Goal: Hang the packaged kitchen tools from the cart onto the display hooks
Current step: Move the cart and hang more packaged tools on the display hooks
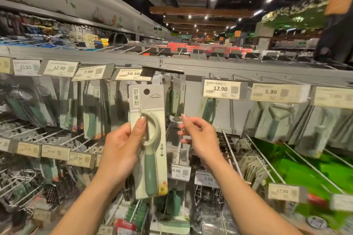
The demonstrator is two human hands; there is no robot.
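Hanging item: packaged peeler (148, 168), held upright.
Gripped by left hand (120, 150), thumb across front; right hand (200, 139) is held empty beside it, fingers loosely curled.

Left hand (118, 150) left of peeler card (150, 101), right hand (200, 139) right of it. Forearms (91, 196) bare below card, unsleeved. Nails (142, 120) long, rounded, pale glossy finish.

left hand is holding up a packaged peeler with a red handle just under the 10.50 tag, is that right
Not quite. The head view shows the handle is green, not red. The rest stands: the left hand grips the packaged peeler, held up just under the 10.50 tag.
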